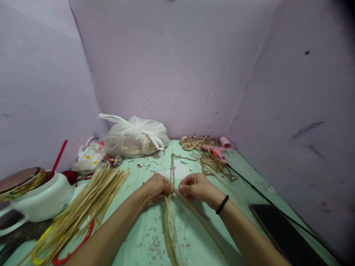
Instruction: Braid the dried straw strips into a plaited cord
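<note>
A thin braided straw cord (pixel 173 170) runs away from me along the pale green table, its near end between my hands. My left hand (pixel 158 187) is closed, thumb and fingers pinching the cord where it splits into loose flat straw strands (pixel 169 231) that trail toward me. My right hand (pixel 197 187), with a black band on the wrist, is curled in a pinch just right of the cord. Another straw strand (pixel 206 223) passes from the braid under its fingertips toward the lower right; the exact grip is partly hidden.
A straw bundle (pixel 91 199) lies left across red-and-yellow scissor handles (pixel 90 231), beside a white pot (pixel 44 197). A white plastic bag (pixel 138 135) stands at the back. Right: coiled cord (pixel 212 162), a pink glue gun (pixel 217 152) with black cable, a pink spool (pixel 226 143), a dark phone-like slab (pixel 285 232).
</note>
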`<move>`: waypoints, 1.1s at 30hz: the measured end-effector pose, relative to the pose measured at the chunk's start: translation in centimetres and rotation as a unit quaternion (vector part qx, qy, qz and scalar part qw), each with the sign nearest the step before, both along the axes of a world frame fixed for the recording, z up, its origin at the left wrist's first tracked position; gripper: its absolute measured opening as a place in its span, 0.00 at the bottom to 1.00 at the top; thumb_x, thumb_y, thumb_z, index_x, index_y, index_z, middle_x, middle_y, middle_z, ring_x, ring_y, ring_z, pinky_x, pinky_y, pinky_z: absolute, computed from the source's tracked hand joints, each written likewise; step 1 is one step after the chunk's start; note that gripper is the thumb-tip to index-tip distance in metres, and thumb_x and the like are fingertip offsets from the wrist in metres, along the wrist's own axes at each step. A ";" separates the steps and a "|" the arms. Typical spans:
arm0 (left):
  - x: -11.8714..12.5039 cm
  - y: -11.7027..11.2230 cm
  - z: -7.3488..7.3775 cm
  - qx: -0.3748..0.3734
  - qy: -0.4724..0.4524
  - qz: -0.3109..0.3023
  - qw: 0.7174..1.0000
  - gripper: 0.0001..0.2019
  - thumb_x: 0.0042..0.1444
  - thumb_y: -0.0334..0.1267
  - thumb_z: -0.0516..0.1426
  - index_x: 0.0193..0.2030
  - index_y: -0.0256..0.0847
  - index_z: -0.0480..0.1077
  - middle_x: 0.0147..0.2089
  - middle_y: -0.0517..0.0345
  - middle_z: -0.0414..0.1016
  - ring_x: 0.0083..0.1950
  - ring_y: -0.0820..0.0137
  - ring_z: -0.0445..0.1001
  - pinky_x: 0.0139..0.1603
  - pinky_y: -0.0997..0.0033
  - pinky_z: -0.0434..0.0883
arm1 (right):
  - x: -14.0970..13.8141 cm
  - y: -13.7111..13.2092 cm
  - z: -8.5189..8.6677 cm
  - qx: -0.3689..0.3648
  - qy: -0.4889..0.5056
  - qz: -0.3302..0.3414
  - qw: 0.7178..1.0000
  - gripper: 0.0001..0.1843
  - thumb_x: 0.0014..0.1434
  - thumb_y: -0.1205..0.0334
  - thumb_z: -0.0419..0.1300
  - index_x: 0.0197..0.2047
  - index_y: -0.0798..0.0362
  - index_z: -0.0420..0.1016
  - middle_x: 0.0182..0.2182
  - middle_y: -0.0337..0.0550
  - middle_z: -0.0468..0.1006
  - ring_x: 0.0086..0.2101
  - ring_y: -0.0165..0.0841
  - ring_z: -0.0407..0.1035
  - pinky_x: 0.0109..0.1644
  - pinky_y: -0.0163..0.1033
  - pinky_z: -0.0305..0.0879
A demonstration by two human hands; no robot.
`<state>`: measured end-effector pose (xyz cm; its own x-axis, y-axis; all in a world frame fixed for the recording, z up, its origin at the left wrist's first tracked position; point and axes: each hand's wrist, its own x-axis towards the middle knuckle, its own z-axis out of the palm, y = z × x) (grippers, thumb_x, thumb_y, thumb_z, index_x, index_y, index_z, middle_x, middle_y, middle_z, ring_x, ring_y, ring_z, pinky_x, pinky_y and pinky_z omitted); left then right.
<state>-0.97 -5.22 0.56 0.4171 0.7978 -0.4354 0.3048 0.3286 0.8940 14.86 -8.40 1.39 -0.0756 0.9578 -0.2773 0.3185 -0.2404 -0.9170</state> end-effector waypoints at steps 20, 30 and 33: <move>-0.3 0.5 -0.9 -0.011 -0.037 -0.036 0.999 0.05 0.31 0.34 0.56 0.18 0.35 0.65 0.10 0.69 0.54 0.09 0.84 0.44 0.10 0.79 0.38 | 0.8 -0.4 -1.3 -0.125 0.021 0.128 0.984 0.07 0.32 0.66 0.63 0.15 0.57 0.67 0.12 0.34 0.67 0.15 0.22 0.59 0.19 0.28 0.59; -0.3 0.2 -0.7 -0.012 -0.038 -0.033 0.999 0.07 0.31 0.37 0.57 0.17 0.35 0.64 0.10 0.69 0.53 0.09 0.84 0.44 0.10 0.79 0.38 | 1.3 -0.1 -0.6 -0.071 0.133 0.088 0.985 0.16 0.35 0.59 0.66 0.28 0.57 0.69 0.19 0.36 0.72 0.19 0.24 0.63 0.24 0.30 0.58; -0.3 0.2 -0.7 -0.012 -0.031 -0.037 0.999 0.07 0.32 0.37 0.57 0.19 0.35 0.65 0.10 0.69 0.53 0.09 0.84 0.44 0.10 0.79 0.38 | 1.4 -0.1 -0.6 -0.074 0.073 0.097 0.990 0.15 0.40 0.54 0.64 0.21 0.58 0.70 0.15 0.35 0.68 0.17 0.22 0.59 0.23 0.31 0.57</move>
